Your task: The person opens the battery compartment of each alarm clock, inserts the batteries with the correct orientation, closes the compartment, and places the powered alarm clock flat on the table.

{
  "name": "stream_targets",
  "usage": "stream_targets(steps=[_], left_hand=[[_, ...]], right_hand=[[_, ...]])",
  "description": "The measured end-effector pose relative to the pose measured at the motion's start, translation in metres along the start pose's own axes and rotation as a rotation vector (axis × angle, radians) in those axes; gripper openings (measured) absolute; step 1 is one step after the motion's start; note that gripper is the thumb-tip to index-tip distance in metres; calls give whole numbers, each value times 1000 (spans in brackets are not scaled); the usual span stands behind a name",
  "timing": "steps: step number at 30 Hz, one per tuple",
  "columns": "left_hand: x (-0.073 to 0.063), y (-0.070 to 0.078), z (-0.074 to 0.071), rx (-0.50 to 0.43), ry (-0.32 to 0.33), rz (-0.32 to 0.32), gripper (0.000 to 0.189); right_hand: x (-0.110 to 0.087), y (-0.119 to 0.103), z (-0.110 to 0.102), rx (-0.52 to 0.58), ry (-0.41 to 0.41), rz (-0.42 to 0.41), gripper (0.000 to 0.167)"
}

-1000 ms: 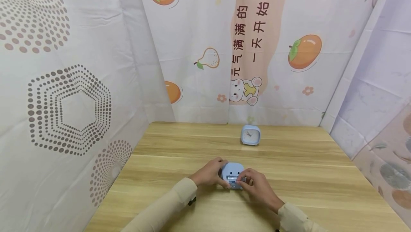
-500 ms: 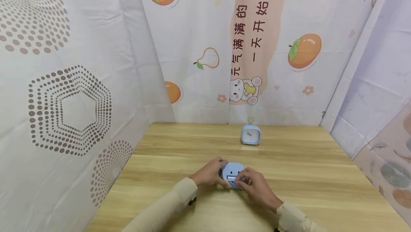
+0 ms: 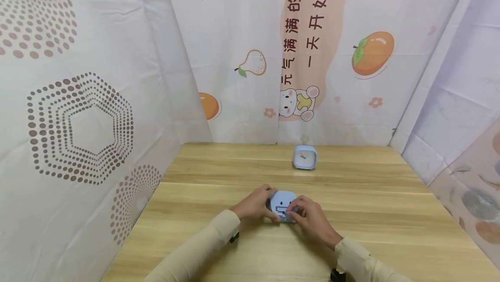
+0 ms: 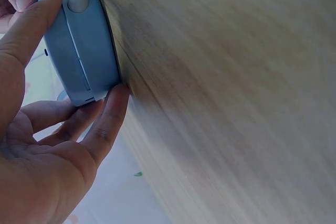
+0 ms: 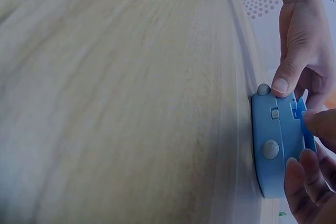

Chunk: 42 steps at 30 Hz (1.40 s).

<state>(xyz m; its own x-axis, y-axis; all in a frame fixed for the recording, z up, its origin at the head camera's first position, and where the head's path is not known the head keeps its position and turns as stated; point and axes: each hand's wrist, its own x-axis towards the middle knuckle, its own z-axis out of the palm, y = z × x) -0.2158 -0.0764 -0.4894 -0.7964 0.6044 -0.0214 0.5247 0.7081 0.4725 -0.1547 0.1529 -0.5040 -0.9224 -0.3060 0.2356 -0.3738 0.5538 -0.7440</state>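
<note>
A light blue alarm clock [image 3: 283, 196] lies face down on the wooden table, the recess in its back uncovered. My left hand [image 3: 254, 204] grips it from the left side, thumb on the near edge and fingers around the far edge. In the left wrist view the clock body [image 4: 84, 40] sits between that thumb and the fingers. My right hand [image 3: 310, 218] pinches a thin blue piece, which looks like the battery cover [image 5: 308, 139], tilted at the recess. Small round feet [image 5: 271, 149] show on the clock's underside in the right wrist view. The right fingers partly hide the recess.
A second light blue alarm clock [image 3: 305, 157] stands upright behind, its dial toward me. The table [image 3: 218, 169] ends at printed cloth hangings [image 3: 242, 117] at the back and both sides.
The head view has tipped down slightly. The piece in my right fingers has shifted a little at the recess. My left hand keeps its grip on the clock.
</note>
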Motion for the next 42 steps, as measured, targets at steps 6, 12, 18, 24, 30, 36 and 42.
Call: stream_targets(steps=[6, 12, 18, 24, 30, 36, 42], left_hand=[[0, 2, -2, 9, 0, 8, 100], [2, 2, -2, 27, 4, 17, 100], [2, 2, -3, 25, 0, 2, 100], [2, 2, -2, 9, -1, -16, 101], [0, 1, 2, 9, 0, -15, 101], [-1, 1, 0, 7, 0, -22, 100], [0, 2, 1, 7, 8, -11, 99]], right_hand=[[2, 0, -2, 2, -10, -16, 16], [5, 0, 0, -11, 9, -56, 16], [9, 0, 4, -44, 32, -67, 13], [8, -2, 7, -52, 58, -57, 12], [5, -3, 8, -55, 64, -11, 11], [10, -10, 5, -104, 44, -26, 16], [13, -12, 3, -174, 30, -59, 17]])
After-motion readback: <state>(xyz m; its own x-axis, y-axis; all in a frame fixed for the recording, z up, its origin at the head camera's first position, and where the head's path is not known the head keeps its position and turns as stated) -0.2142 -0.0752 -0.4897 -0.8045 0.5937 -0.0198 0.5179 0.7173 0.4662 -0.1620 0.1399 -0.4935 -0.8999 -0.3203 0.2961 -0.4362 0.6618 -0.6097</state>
